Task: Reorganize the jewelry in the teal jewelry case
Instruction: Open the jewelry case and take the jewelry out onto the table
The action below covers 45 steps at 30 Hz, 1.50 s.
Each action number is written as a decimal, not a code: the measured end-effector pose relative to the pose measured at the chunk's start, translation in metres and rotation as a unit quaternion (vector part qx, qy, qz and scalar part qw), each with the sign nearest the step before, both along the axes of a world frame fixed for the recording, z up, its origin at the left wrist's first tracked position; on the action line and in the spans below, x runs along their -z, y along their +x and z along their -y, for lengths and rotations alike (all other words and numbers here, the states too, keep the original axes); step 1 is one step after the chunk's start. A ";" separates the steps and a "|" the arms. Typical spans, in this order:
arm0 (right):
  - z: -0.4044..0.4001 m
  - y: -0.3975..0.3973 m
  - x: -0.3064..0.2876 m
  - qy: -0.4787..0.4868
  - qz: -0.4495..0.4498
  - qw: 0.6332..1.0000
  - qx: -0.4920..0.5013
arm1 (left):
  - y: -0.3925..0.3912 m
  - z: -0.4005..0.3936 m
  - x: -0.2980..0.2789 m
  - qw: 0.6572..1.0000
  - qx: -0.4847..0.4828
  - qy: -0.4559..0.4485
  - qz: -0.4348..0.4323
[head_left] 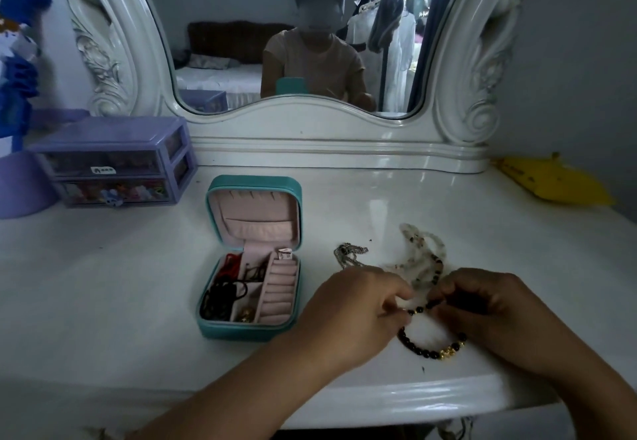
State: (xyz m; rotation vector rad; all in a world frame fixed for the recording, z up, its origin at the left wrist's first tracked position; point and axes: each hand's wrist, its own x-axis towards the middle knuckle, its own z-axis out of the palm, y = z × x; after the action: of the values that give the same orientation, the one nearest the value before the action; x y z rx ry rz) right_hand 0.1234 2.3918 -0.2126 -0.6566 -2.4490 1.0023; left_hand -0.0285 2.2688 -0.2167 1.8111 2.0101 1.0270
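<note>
Both forearms bare from bottom edge of frame up to wrists, no sleeves, no watch, no wristband. Left hand [348, 308] and right hand [496, 308]: no rings or gloves seen on visible fingers; nails too small to judge, short at most. Mirror [241, 43] reflection shows same person w/ short-sleeved top, plain, beige/tan, round neck, sleeves ending at upper arm. Hair dark, pulled up/back, w/ a strap or band running over top of head. No necklace visible at neckline, though reflection is dim & soft.
</note>
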 end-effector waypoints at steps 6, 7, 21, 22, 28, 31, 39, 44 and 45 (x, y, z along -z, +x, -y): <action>0.002 -0.010 0.002 0.051 -0.049 0.997 0.011 | -0.020 0.012 -0.012 0.996 -0.045 0.071 -0.024; 0.004 -0.014 0.002 0.053 -0.056 0.997 0.006 | -0.026 0.016 -0.014 0.995 -0.055 0.079 -0.023; 0.062 -0.090 -0.003 0.083 -0.097 0.978 -0.166 | -0.104 0.093 -0.035 0.986 -0.151 -0.067 0.001; 0.065 -0.096 -0.003 0.087 -0.095 0.976 -0.178 | -0.105 0.094 -0.032 0.986 -0.142 -0.084 -0.014; 0.075 -0.116 -0.001 0.086 -0.086 0.973 -0.197 | -0.098 0.091 -0.034 0.966 -0.136 -0.150 -0.161; 0.075 -0.120 0.001 0.086 -0.083 0.974 -0.194 | -0.097 0.083 -0.043 0.945 -0.135 -0.199 -0.222; 0.076 -0.122 0.006 0.072 -0.094 0.974 -0.195 | -0.088 0.068 -0.037 0.911 -0.140 -0.151 -0.358; 0.075 -0.122 0.008 0.074 -0.089 0.976 -0.186 | -0.100 0.077 -0.032 0.953 -0.108 -0.153 -0.236; 0.074 -0.122 0.008 0.071 -0.090 0.977 -0.179 | -0.103 0.080 -0.032 0.963 -0.102 -0.160 -0.194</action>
State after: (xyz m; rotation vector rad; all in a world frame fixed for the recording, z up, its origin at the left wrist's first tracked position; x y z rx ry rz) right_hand 0.0012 2.3176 -0.2205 -0.0721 -2.4947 0.9524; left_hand -0.1313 2.1892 -0.1843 1.7549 2.4597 0.3693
